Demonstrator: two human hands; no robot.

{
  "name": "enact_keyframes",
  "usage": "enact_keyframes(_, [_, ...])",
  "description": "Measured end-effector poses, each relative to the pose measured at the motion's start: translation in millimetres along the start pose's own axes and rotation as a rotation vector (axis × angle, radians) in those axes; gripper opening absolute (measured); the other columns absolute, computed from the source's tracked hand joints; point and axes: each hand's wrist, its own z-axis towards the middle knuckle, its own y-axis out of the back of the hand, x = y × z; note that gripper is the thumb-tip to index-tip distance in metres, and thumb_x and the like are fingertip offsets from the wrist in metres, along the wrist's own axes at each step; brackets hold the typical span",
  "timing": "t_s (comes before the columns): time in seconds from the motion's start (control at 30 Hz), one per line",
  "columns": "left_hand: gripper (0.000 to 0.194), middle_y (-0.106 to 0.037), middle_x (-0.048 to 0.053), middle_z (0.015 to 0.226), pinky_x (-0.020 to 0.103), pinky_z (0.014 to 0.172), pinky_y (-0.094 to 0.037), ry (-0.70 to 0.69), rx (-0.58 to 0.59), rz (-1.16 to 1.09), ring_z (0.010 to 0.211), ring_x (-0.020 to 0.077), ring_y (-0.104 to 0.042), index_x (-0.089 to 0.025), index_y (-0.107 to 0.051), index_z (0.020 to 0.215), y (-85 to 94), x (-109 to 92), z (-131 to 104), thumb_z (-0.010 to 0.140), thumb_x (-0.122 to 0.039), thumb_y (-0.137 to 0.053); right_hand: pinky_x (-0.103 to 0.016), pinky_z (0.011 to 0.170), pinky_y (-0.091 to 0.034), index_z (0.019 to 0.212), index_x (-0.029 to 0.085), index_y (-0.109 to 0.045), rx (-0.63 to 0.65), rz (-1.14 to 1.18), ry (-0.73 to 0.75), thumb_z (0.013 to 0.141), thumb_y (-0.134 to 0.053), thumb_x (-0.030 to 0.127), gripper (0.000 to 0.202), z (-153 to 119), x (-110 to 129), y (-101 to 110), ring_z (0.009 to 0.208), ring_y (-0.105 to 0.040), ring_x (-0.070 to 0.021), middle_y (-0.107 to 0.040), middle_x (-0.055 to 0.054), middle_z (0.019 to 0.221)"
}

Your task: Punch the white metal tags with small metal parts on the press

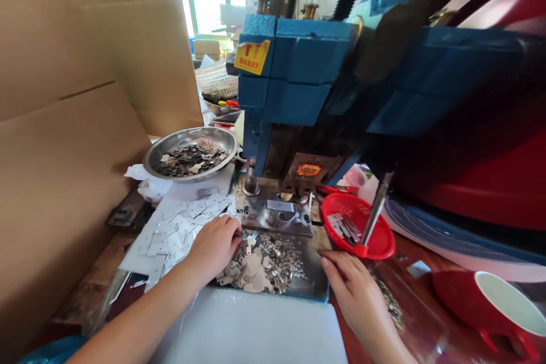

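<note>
My left hand [218, 245] is closed, its fingers curled at the left edge of the press base, between flat metal plates [173, 239] and a pile of thin metal pieces [251, 270]. What its fingertips hold is too small to name. My right hand [347, 276] lies palm down with fingers extended at the base's right edge, holding nothing. Between the hands, small shiny parts [281, 261] are heaped beside the metal pieces. Behind them a flat metal plate [280, 206] rests on the die [273, 219], under the head of a blue press [294, 62].
A steel bowl [149, 166] of metal pieces stands at the back left by cardboard [77, 125]. On the right are a red basket [386, 242] with plates, a metal lever [377, 207] rising over it, and a red cup [460, 296]. A white board [264, 327] lies in front.
</note>
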Motion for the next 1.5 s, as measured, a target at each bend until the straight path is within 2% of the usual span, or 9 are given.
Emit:
enact_keyframes(0.13, [0.011,-0.067,0.0,0.083,0.03,0.069,-0.043,0.053,0.01,-0.116,0.08,0.0206,-0.061,-0.027,-0.062,0.09,-3.2,3,-2,0.083,-0.022,-0.056,-0.036,0.077,-0.052,0.089,0.023,-0.067,-0.019,-0.016,0.016,0.09,-0.043,0.041,0.03,5,0,-3,0.085,-0.065,-0.0214,-0.071,-0.004,0.089])
enact_keyframes(0.3, [0.031,-0.067,0.003,0.1,0.033,0.08,-0.046,-0.012,-0.094,-0.229,0.091,0.0214,-0.062,-0.029,-0.061,0.113,0.2,2,0,0.086,-0.02,-0.047,-0.036,0.078,-0.051,0.095,0.022,-0.066,-0.021,-0.072,0.056,0.091,-0.04,0.033,0.028,23,-4,-7,0.086,-0.065,-0.021,-0.07,-0.005,0.092])
enact_keyframes(0.43, [0.026,-0.066,0.002,0.099,0.033,0.081,-0.048,-0.053,-0.114,-0.394,0.09,0.0199,-0.062,-0.027,-0.067,0.1,9.9,-12,7,0.086,-0.021,-0.045,-0.035,0.081,-0.05,0.098,0.021,-0.066,-0.026,-0.159,0.111,0.091,-0.042,0.028,0.026,38,-7,-17,0.088,-0.063,-0.0204,-0.068,-0.005,0.094])
enact_keyframes(0.53, [0.024,-0.067,0.002,0.099,0.033,0.08,-0.05,-0.043,-0.13,-0.521,0.088,0.0195,-0.062,-0.026,-0.067,0.101,13.1,-28,15,0.084,-0.021,-0.05,-0.036,0.081,-0.05,0.103,0.019,-0.066,-0.041,-0.241,0.145,0.092,-0.042,0.028,0.028,42,-8,-26,0.09,-0.06,-0.0217,-0.066,-0.007,0.095])
enact_keyframes(0.73, [0.022,-0.066,0.001,0.097,0.032,0.079,-0.051,-0.023,-0.15,-0.682,0.084,0.0175,-0.062,-0.026,-0.067,0.098,1.8,-48,24,0.083,-0.021,-0.052,-0.038,0.08,-0.049,0.113,0.021,-0.064,-0.095,-0.335,0.158,0.091,-0.045,0.031,0.031,43,-3,-32,0.094,-0.056,-0.0234,-0.061,-0.01,0.101])
enact_keyframes(0.97, [0.019,-0.064,0.002,0.094,0.03,0.077,-0.05,-0.074,-0.231,-0.677,0.086,0.017,-0.062,-0.025,-0.066,0.097,-13.6,-39,17,0.086,-0.023,-0.05,-0.043,0.092,-0.044,0.109,0.023,-0.066,-0.066,-0.317,0.206,0.089,-0.049,0.034,0.028,45,5,-31,0.106,-0.052,-0.0251,-0.059,-0.008,0.116])
enact_keyframes(1.1, [0.019,-0.064,0.002,0.093,0.029,0.075,-0.051,-0.091,-0.261,-0.677,0.085,0.0169,-0.062,-0.024,-0.066,0.096,-13.3,-36,16,0.086,-0.023,-0.051,-0.043,0.094,-0.044,0.107,0.024,-0.066,-0.043,-0.273,0.194,0.089,-0.049,0.034,0.026,38,3,-31,0.109,-0.052,-0.0241,-0.06,-0.007,0.116])
enact_keyframes(1.27, [0.019,-0.065,0.003,0.093,0.031,0.078,-0.051,-0.087,-0.253,-0.679,0.086,0.0172,-0.062,-0.023,-0.066,0.096,-9.8,-35,15,0.086,-0.023,-0.049,-0.045,0.093,-0.046,0.111,0.019,-0.063,-0.081,-0.233,0.159,0.09,-0.048,0.034,0.031,33,-5,-32,0.108,-0.053,-0.0249,-0.06,-0.011,0.114])
enact_keyframes(1.5, [0.019,-0.065,0.002,0.093,0.031,0.077,-0.051,-0.074,-0.241,-0.67,0.086,0.0175,-0.062,-0.023,-0.066,0.096,-10.1,-32,16,0.086,-0.023,-0.05,-0.046,0.091,-0.047,0.109,0.023,-0.065,-0.059,-0.278,0.154,0.089,-0.047,0.034,0.029,30,-5,-33,0.107,-0.054,-0.0254,-0.061,-0.009,0.113])
